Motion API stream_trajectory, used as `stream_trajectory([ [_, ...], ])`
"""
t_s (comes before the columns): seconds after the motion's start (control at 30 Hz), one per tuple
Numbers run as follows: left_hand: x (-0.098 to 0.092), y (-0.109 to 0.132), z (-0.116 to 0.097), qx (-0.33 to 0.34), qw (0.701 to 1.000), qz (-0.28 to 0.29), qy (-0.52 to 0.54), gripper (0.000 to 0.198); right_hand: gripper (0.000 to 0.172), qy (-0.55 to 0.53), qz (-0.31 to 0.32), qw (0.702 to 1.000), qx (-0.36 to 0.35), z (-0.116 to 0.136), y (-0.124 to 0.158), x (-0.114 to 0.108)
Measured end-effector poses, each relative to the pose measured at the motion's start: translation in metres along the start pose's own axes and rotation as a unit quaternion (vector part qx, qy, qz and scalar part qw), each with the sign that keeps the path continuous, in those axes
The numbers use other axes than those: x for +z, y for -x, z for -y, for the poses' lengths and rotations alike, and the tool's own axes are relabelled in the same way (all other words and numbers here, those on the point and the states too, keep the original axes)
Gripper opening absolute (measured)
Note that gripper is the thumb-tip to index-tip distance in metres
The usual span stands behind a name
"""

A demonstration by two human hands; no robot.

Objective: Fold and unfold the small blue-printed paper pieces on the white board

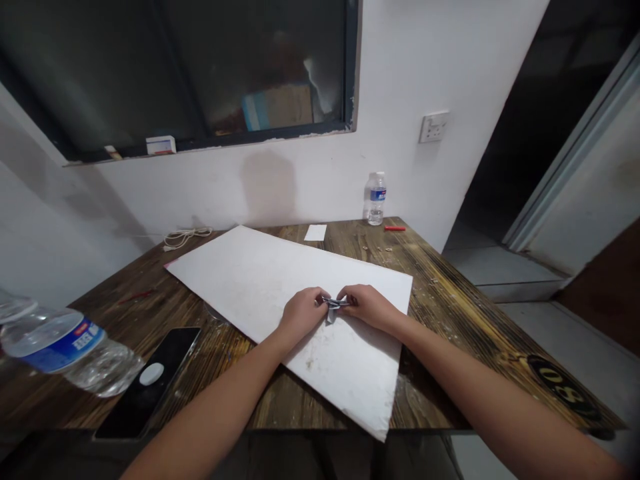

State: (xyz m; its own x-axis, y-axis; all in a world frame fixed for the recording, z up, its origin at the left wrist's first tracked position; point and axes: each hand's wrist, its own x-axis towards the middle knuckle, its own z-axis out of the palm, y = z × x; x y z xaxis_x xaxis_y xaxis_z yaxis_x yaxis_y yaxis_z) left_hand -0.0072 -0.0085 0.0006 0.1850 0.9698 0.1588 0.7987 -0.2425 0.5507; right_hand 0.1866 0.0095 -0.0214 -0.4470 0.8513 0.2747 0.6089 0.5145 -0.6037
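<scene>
Left hand [303, 310]: just below the middle of the frame, thumb and fingers closed on the left end of a small folded piece [338, 304].
Folded piece: held between the two hands over the white board [240, 267]; it is grey and pale, seemingly paper, with a white flap pointing down toward the bottom of the frame. Whether it touches the board, I cannot tell.
Long axis: roughly left to right across the frame, running from one set of fingertips to the other; the piece lies to the right of the left hand and to the left of the right, with neither hand clearly nearer.
Right hand [369, 305]: level with the left, fingers curled and pinching the right end.
White board: slanting from centre left down to lower centre, flat under both hands, on the wooden table [450, 347].
Big bottle [65, 343]: far left, blue label; standing or lying, I cannot tell.
Phone [130, 407]: lower left, near the bottle, a white disc [151, 374] on it.
Cable [187, 235]: coiled left of centre, beyond the board.
White card [315, 233]: above centre, near the wall.
Small bottle [377, 200]: upright, right of the card.
Red stick [395, 229]: just beside that bottle's base.
Number plate [563, 387]: lower right corner.
</scene>
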Motion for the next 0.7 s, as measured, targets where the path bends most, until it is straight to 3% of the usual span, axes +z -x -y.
stream_trajectory([
  [0.2,-0.0009,0.0008,-0.0023,-0.017,1.0,0.001,0.001,0.014,0.021,0.003,0.011,1.0,-0.003,-0.0003,0.0002,0.0007],
  [0.4,0.003,0.0004,0.0019,0.0,1.0,0.005,0.029,0.013,0.012,0.011,0.0,1.0,-0.011,0.0017,0.0009,0.001],
  [0.7,0.0084,-0.0003,0.0035,0.033,0.995,0.007,0.095,0.013,0.012,0.018,-0.002,1.0,-0.007,0.0044,0.0016,0.0004],
])
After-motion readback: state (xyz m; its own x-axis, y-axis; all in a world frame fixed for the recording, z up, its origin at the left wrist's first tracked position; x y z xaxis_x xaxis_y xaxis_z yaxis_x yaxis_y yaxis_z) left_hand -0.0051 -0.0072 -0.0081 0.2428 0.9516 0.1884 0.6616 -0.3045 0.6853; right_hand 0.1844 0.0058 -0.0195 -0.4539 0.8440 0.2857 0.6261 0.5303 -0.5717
